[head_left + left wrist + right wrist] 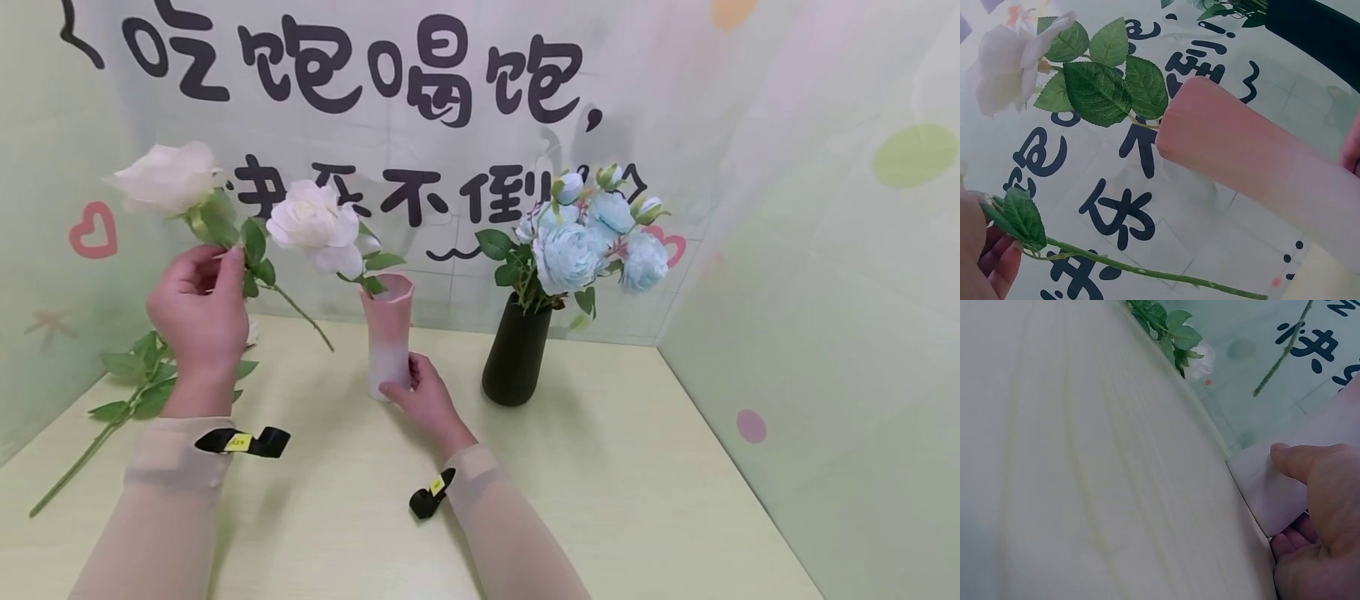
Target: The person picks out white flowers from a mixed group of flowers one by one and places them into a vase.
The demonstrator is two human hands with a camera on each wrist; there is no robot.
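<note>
The person's left grip (199, 307) pinches a white rose (168, 179) by the stem just below the bloom, which sits at that grip's 11 o'clock. The right grip (433, 404) is curled round the base of a pink-and-white vase (387, 337), upright on the counter (637, 500). A second white rose (313, 223) leans from the vase's mouth toward 10 o'clock. Farther out, a black vase (516, 354) of blue flowers (570, 257) stands at 3 o'clock; a leafy stem (155, 398) lies at 9 o'clock.

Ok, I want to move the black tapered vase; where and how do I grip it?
Probably grip the black vase round its lower body, from the right: it widens downward, pale blue flowers overhang its rim, and the pink-and-white vase stands to its left.
</note>
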